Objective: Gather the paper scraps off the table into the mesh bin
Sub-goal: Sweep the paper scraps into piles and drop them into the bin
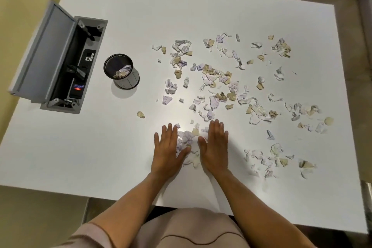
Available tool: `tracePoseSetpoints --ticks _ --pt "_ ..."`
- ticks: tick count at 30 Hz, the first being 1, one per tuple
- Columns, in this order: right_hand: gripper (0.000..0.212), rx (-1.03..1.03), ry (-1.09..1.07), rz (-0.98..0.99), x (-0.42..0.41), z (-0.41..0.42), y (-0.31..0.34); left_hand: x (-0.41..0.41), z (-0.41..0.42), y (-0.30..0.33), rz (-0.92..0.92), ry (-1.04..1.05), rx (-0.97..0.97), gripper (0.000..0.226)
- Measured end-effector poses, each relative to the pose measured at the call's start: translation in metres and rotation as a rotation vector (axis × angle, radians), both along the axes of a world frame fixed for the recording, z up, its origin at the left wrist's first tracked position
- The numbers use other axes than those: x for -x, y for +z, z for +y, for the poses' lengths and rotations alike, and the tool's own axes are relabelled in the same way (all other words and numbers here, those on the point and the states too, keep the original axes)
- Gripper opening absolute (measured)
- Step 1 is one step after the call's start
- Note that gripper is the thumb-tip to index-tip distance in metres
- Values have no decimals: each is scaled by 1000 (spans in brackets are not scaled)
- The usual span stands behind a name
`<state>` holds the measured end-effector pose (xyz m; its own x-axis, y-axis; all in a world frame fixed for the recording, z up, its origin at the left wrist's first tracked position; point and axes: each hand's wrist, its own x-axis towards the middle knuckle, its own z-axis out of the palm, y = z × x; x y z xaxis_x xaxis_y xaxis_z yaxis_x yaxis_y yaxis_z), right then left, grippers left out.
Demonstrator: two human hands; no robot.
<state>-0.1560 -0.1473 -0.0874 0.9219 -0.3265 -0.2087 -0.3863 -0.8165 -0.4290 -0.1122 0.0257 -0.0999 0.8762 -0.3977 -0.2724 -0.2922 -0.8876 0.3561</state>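
A white table [100, 157] is seen from above against a yellowish wall and a mottled floor, with a cable box [60, 60] set into its left side, its grey lid raised and small labels inside too blurred to be read. Torn white and tan paper scraps [221, 80] are scattered across the table's middle and right, while a few are already held in the black mesh bin [121, 71] standing upright just right of the cable box. The left hand [168, 151] and right hand [215, 147] are laid flat, fingers straight and released, palms down on either side of a small heap of scraps [188, 143] near the front edge, nothing being grasped.
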Motion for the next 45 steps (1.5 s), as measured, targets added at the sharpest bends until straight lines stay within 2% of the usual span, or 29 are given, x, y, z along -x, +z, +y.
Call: tracePoseSetpoints --ticks 2,5,9,14,21,29,31,33,35,39,45 --pt "63 -44 34 -75 0 -8 5 -4 -2 4 -11 -5 55 77" --pt "62 42 -49 -114 12 -39 14 -18 13 13 -87 112 164 73" --pt "60 175 -293 -46 51 -93 19 -43 38 17 -154 331 154 67" --pt "62 248 -482 107 81 -125 15 -57 30 13 -100 429 122 74" --pt "71 97 -341 47 78 -105 4 -28 -4 11 -35 172 160 78" --pt "63 -176 -155 -126 60 -77 12 9 -32 12 94 5 296 89" --pt "64 -110 -145 -144 62 -84 19 12 -31 18 113 5 290 100" --pt "71 42 -138 -87 71 -94 25 13 -26 25 78 -28 241 110" --pt "84 130 -139 54 83 -101 32 15 -19 33 29 -71 141 116" --pt "107 51 -110 240 95 -101 37 20 -15 41 77 8 24 124" --pt "97 -82 -3 220 60 -75 41 15 -40 46 216 178 164 121"
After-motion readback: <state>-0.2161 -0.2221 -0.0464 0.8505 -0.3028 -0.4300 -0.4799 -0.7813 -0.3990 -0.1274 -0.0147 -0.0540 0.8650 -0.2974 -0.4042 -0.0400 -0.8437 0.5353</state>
